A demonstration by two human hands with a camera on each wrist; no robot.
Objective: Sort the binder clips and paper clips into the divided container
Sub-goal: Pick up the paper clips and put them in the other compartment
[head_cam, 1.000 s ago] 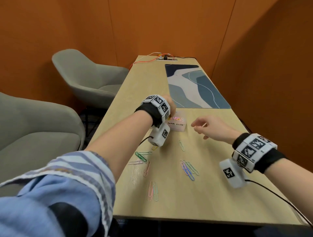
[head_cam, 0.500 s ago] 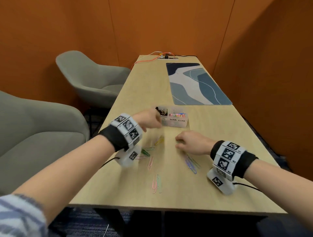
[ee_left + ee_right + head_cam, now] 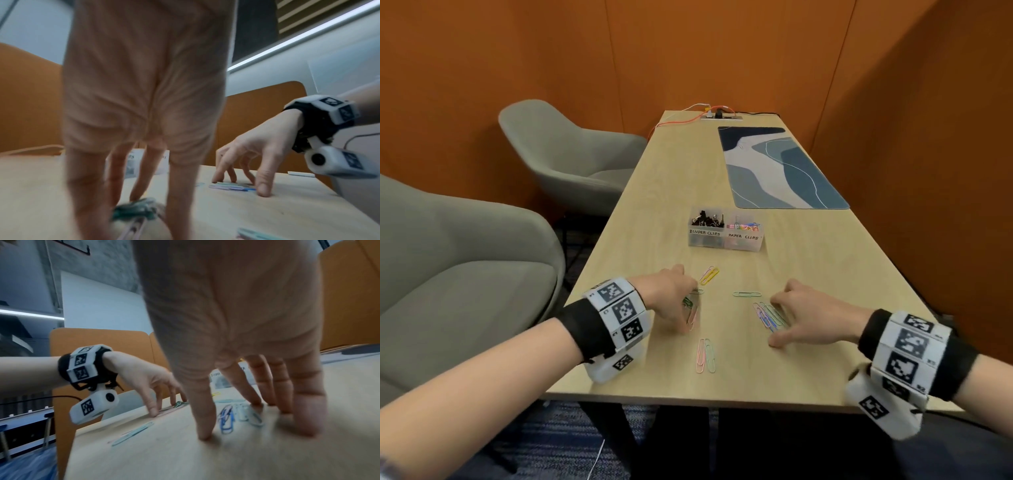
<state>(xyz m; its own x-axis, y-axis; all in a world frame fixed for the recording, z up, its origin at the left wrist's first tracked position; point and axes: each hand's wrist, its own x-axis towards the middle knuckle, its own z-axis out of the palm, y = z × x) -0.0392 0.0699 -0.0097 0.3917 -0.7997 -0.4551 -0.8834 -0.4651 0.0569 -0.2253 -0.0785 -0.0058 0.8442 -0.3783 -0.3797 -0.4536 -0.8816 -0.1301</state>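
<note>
Now both hands are down on the light wooden table (image 3: 825,281), gathering loose clips. Left hand (image 3: 667,298) is arched over a small bunch of green and pink wire paper clips (image 3: 690,308), fingertips planted around it; can't tell if the grip has closed on them. Right hand (image 3: 808,318) has spread fingers pressing a blue, green and pink clip pile (image 3: 768,315), thumb on the table near side, nothing lifted. Clear divided plastic container (image 3: 726,236) sits farther up the table; black binder clips fill its left half, coloured paper clips its right. Yellow and pink pair (image 3: 709,275), single green clip (image 3: 747,294) and near pink-green pair (image 3: 705,354) lie loose. Step looks like pickup; next each hand needs to pinch its pile and carry it to the right compartment.
</note>
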